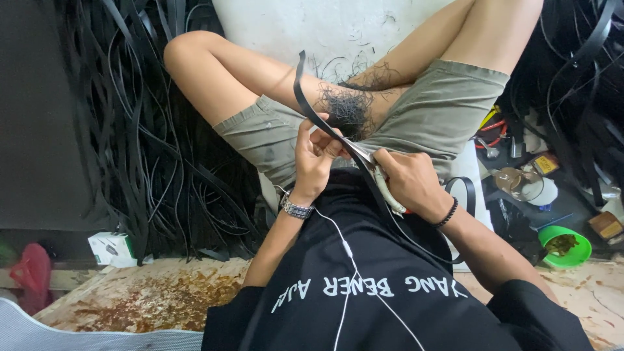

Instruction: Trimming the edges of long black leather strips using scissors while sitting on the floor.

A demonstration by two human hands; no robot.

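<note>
Over the lap, between the two bent knees, both hands meet at a long black strip. The left hand has its fingers folded snugly around the strip, pinching it just where it comes down from its free end, which stands up and curls above the left thigh. The right hand is wrapped shut around a pair of scissors, pale handles with a touch of red at the heel of the palm, and the blades point up toward the left hand's pinch. How far the blades are parted I cannot tell; the fingers hide them.

The strip looks thin, flat and floppy, like rubber or soft strapping: light, bending under its own weight, with a tail that loops past the right wrist. By my reading it wants holding close to the blades, flat between thumb and fingers and kept taut, or it will twist and slide away from the cut. Fine black trimmings lie heaped on the grey shorts just beyond the hands.

Off to the left hangs a thick tangle of the same black strips. At the right edge of the floor sit a green bowl and assorted small tools.
</note>
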